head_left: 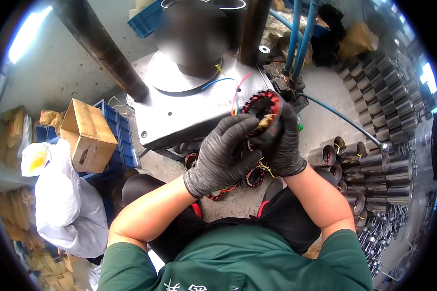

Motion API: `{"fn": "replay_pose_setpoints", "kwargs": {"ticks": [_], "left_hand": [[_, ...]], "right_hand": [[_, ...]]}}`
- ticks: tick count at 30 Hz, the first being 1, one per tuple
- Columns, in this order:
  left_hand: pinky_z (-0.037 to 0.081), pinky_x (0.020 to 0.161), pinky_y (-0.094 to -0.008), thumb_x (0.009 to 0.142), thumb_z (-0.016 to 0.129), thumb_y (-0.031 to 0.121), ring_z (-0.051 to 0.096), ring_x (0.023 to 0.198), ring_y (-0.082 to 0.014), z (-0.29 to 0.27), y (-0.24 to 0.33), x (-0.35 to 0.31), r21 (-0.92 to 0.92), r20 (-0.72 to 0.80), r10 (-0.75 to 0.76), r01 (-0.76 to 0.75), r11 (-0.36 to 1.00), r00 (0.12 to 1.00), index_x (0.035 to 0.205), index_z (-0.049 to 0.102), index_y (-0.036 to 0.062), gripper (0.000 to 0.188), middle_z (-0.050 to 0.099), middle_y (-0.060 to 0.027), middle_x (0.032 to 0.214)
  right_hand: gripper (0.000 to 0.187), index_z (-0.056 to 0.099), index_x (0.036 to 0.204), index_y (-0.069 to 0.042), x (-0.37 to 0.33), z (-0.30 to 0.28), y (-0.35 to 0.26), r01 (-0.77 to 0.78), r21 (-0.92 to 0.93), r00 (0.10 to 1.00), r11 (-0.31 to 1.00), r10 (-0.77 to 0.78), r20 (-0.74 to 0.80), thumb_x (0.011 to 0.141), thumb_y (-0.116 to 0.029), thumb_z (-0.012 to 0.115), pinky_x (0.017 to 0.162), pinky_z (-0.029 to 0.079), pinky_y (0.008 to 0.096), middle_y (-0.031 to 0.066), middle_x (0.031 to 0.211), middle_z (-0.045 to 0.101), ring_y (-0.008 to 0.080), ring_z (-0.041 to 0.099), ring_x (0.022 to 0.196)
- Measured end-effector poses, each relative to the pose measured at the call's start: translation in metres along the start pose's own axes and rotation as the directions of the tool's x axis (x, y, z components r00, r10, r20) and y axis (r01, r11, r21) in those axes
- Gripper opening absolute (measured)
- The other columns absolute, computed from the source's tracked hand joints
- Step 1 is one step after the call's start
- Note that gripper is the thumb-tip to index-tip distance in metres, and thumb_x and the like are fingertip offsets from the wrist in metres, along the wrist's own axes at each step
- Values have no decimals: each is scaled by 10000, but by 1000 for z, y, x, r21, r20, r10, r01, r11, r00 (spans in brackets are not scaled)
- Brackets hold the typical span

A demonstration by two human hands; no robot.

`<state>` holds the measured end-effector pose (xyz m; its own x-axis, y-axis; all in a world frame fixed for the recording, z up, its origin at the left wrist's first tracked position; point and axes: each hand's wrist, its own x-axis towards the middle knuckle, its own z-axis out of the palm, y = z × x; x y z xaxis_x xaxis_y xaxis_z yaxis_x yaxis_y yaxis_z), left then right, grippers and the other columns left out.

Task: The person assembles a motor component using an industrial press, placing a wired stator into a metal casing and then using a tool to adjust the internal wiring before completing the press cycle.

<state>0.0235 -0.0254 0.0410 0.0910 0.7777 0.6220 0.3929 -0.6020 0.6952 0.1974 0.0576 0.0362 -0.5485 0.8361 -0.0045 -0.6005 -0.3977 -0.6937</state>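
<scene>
Both my hands wear dark grey knit gloves and hold a motor stator (277, 104), a round ring with red-and-black windings, above the floor in front of the press. My right hand (289, 145) wraps around its outer right side, with some fingers hidden behind it. My left hand (223, 153) has its fingers curled at the near left rim, thumb pointing toward the stator. Blue, red and yellow lead wires (236, 92) stick up from the stator's left side, over the press bed. Something pale yellowish shows inside the ring.
A press bed (155, 114) with thick columns stands ahead. More stators (254, 177) with loose wires lie on the floor below my hands. At right are stacked metal sleeves (374, 167) and shiny metal parts (381, 233). A cardboard box (94, 150), blue crates (119, 133) and white sacks (65, 203) stand left.
</scene>
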Motion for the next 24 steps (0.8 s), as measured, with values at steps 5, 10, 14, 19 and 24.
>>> {"fn": "replay_pose_setpoints", "kwargs": {"ticks": [5,10,14,19,24], "left_hand": [[572,944,-324,1030,683,180,671,1051,-170,7,-28,-2,-485,-57,-625,526,699,778,1335,550,-13,385,677,-100,1149],[569,925,-319,1051,649,256,671,1042,-154,11,-38,5,-603,112,-699,607,518,707,1399,563,-6,444,679,-108,1205],[475,1087,-362,1036,663,194,594,1230,-214,19,-34,0,-674,-17,-643,466,574,766,1366,613,-21,397,668,-158,1274],[441,1130,-394,1028,634,131,537,1349,-315,20,-35,2,-436,-167,-390,287,853,906,1338,641,-14,343,584,-223,1401],[387,1187,-474,952,685,104,479,1409,-438,23,-49,7,-62,11,-339,339,939,941,1268,697,10,330,462,-292,1538]], "right_hand": [[723,555,1438,-100,12,-21,-10,81,129,996,988,-76,-39,963,-644,580,1149,468,502,126,1410,615,314,597,1289],[711,535,1472,-92,9,-19,-9,27,157,997,987,-38,65,984,-608,565,1177,435,506,140,1449,595,316,564,1337],[713,539,1474,-82,3,-7,-5,28,147,997,989,-38,65,988,-603,559,1173,451,500,165,1454,592,325,573,1339],[750,510,1480,-71,0,-1,-7,20,48,1000,999,-20,11,971,-616,592,1150,478,486,163,1443,587,316,589,1314],[836,441,1549,-51,-6,-10,6,-5,-164,995,986,20,94,950,-595,654,1117,510,450,142,1452,591,290,602,1309]]}}
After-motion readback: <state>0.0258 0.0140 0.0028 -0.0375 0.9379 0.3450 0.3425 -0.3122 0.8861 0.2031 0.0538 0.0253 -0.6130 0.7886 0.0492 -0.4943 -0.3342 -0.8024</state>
